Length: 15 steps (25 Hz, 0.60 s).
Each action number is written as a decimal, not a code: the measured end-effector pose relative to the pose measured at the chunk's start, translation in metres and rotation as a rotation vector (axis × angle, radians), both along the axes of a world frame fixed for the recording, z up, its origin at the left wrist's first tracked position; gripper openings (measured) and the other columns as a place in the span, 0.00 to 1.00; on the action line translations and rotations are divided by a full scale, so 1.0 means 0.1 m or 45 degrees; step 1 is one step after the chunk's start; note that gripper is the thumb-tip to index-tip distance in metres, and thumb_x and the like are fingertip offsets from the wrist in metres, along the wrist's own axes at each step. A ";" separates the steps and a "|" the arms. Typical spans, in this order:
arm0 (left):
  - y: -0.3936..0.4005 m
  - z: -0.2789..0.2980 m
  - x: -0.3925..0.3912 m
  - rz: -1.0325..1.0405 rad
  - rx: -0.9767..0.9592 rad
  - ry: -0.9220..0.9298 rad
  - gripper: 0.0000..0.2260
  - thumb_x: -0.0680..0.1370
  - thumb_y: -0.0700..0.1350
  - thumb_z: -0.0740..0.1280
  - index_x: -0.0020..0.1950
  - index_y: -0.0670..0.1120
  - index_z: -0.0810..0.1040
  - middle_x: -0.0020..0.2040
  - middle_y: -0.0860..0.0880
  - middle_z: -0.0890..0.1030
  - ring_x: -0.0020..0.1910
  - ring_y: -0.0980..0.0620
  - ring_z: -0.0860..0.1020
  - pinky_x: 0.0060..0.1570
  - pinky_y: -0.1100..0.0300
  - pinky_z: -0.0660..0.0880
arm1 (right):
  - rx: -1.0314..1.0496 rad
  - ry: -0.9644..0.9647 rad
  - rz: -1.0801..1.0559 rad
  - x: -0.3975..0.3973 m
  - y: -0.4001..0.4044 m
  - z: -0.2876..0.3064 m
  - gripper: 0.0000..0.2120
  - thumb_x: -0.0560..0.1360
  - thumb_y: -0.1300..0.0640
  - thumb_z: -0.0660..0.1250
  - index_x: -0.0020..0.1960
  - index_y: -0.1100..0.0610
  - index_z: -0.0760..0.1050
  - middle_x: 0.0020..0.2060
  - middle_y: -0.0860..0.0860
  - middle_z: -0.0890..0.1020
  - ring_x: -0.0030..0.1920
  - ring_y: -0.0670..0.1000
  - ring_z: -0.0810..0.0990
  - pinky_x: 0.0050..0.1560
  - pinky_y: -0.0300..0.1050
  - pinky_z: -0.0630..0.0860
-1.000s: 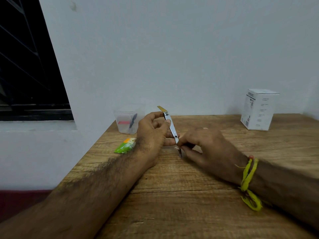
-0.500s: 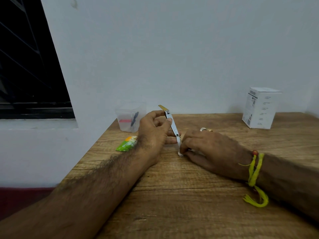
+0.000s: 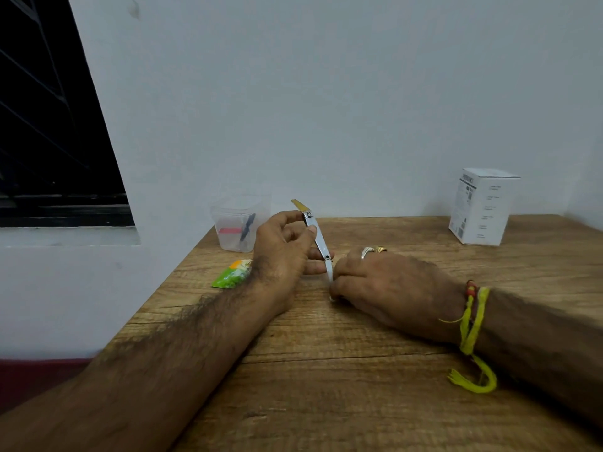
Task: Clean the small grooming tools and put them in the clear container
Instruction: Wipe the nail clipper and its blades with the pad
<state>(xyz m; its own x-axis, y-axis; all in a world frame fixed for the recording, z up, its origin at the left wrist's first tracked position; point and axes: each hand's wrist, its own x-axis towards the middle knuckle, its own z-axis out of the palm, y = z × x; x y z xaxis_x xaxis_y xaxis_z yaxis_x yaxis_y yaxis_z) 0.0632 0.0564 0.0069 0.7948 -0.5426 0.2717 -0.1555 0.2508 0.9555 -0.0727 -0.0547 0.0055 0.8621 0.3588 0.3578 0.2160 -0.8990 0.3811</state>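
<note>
Centre of frame: the left hand (image 3: 284, 252) grasps the upper part of a nail clipper (image 3: 318, 239) between thumb and fingers, the tool slanting down to the right with its yellow-tipped end uppermost. The right hand (image 3: 385, 285), just right of centre, is curled around the clipper's lower end, knuckles up, resting on the wooden table (image 3: 326, 370); rings show on two fingers, and a yellow thread (image 3: 470, 337) circles the wrist. Left of the left wrist lies a green sachet (image 3: 233, 274). Behind it, against the wall, stands the clear container (image 3: 239, 223) holding a pink item and a dark one. A white box (image 3: 483, 207) stands at the right.
</note>
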 end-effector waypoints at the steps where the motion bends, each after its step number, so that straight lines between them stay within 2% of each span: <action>1: 0.00 0.00 -0.01 0.003 0.006 0.000 0.09 0.82 0.36 0.66 0.61 0.43 0.75 0.50 0.41 0.84 0.33 0.49 0.85 0.31 0.53 0.83 | -0.037 -0.001 -0.007 0.00 0.00 0.01 0.08 0.77 0.56 0.64 0.51 0.52 0.81 0.47 0.50 0.82 0.43 0.52 0.81 0.37 0.46 0.78; 5: 0.00 0.02 0.00 0.007 -0.001 0.008 0.10 0.81 0.35 0.66 0.63 0.41 0.75 0.50 0.41 0.84 0.29 0.53 0.83 0.26 0.58 0.79 | -0.015 -0.037 -0.028 0.03 0.01 0.02 0.06 0.75 0.57 0.67 0.50 0.53 0.80 0.46 0.52 0.82 0.39 0.53 0.79 0.33 0.42 0.72; 8: 0.00 0.02 -0.03 0.000 -0.002 0.005 0.10 0.81 0.35 0.66 0.63 0.41 0.75 0.50 0.41 0.84 0.29 0.54 0.83 0.26 0.60 0.78 | 0.007 -0.021 -0.057 0.05 0.01 -0.01 0.07 0.75 0.59 0.71 0.52 0.54 0.79 0.48 0.53 0.81 0.41 0.55 0.79 0.36 0.48 0.76; 11: 0.02 0.02 -0.02 -0.002 -0.020 -0.004 0.11 0.81 0.35 0.66 0.63 0.41 0.76 0.48 0.40 0.84 0.30 0.52 0.83 0.28 0.57 0.80 | 0.073 -0.184 -0.133 0.09 0.04 -0.02 0.09 0.72 0.61 0.73 0.51 0.54 0.78 0.45 0.52 0.80 0.39 0.55 0.78 0.36 0.45 0.73; 15: 0.02 0.02 -0.04 -0.007 -0.016 0.008 0.11 0.81 0.35 0.67 0.63 0.40 0.76 0.48 0.39 0.84 0.29 0.53 0.82 0.27 0.59 0.79 | 0.149 -0.225 -0.118 0.14 0.08 -0.07 0.08 0.70 0.62 0.73 0.48 0.57 0.78 0.42 0.54 0.80 0.38 0.58 0.79 0.34 0.51 0.77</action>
<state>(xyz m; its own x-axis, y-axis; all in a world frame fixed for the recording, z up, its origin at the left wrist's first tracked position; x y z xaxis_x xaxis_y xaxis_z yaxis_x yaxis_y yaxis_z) 0.0587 0.0581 0.0094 0.7935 -0.5436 0.2735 -0.1479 0.2638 0.9532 -0.0590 -0.0466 -0.0014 0.8097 0.2279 0.5408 0.0695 -0.9522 0.2973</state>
